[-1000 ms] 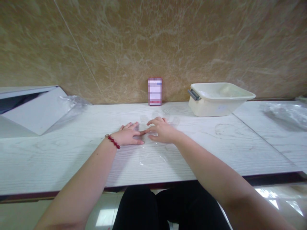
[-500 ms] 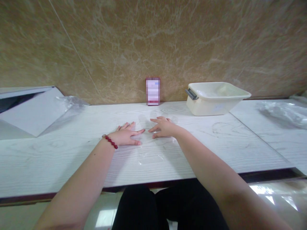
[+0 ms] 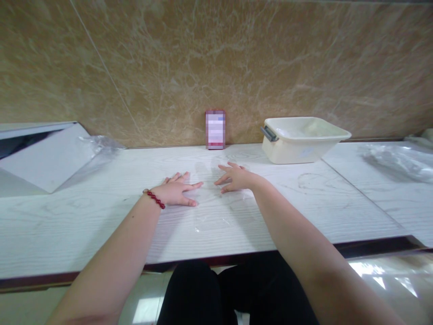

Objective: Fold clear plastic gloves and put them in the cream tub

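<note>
A clear plastic bag point(image 3: 212, 221), hard to see against the white wood-grain table point(image 3: 101, 234), lies flat between my hands and toward the near edge. My left hand point(image 3: 176, 192) rests palm down with fingers spread, at the left side of the bag, a red bead bracelet point(image 3: 155, 199) on its wrist. To the right, my right hand point(image 3: 237, 177) hovers over or lightly touches the plastic, its fingers apart and curved downward. Neither hand grips anything. The bag's far outline is too faint to trace.
A phone point(image 3: 215, 130) leans against the marbled wall point(image 3: 176, 67). Right of it stands a cream plastic tub point(image 3: 294, 151) with a grey latch. An open white box point(image 3: 50, 164) is at far left beside crumpled clear plastic point(image 3: 101, 143). More clear plastic point(image 3: 399, 158) lies at far right.
My right hand has shifted slightly right, away from the left hand, fingers still apart. My left hand has stayed nearly in place.
</note>
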`<state>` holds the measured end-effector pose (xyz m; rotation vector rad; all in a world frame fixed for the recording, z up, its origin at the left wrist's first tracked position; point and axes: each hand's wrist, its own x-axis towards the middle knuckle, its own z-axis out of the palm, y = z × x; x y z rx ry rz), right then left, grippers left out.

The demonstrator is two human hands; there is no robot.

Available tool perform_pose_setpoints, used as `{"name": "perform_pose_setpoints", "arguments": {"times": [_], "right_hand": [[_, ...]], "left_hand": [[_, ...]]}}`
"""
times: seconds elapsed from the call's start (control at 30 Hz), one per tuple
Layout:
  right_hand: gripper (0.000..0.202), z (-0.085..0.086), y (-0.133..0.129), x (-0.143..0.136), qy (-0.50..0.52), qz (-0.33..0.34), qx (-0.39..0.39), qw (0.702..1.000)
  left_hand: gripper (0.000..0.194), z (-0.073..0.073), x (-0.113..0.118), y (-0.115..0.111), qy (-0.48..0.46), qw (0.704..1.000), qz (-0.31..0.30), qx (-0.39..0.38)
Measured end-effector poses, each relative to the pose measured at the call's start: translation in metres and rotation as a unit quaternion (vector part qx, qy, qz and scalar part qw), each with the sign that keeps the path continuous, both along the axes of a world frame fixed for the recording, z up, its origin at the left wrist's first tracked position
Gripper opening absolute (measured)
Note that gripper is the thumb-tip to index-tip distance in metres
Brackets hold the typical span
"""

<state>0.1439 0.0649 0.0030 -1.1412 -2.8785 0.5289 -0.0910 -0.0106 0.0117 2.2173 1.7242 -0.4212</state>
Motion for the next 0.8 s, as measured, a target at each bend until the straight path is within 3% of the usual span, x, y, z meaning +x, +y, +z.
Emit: {"name": "perform_pose_setpoints", "arguments": {"times": [0.3, 0.53, 0.63, 0.8], "right_hand": [[0.043, -0.001, 0.002, 0.002, 0.008, -0.001, 0.001, 1.000], [0.040, 0.005, -0.003, 0.005, 0.038, 0.005, 0.034, 0.999], [0.031, 0.008, 0.004, 0.012, 0.078, -0.069, 0.106, 0.989], [0.031, 0.008, 0.026, 0.037, 0.085, -0.259, 0.179, 0.945]], "left_hand": [[0.084, 0.001, 0.000, -0.002, 0.005, 1.000, 0.004, 0.000], [0.103, 0.005, -0.001, -0.005, 0.019, 1.000, -0.016, 0.012], [0.103, 0.005, -0.001, -0.003, 0.019, 0.999, -0.017, 0.026], [0.083, 0.002, -0.001, 0.005, 0.005, 0.993, 0.024, 0.111]]}}
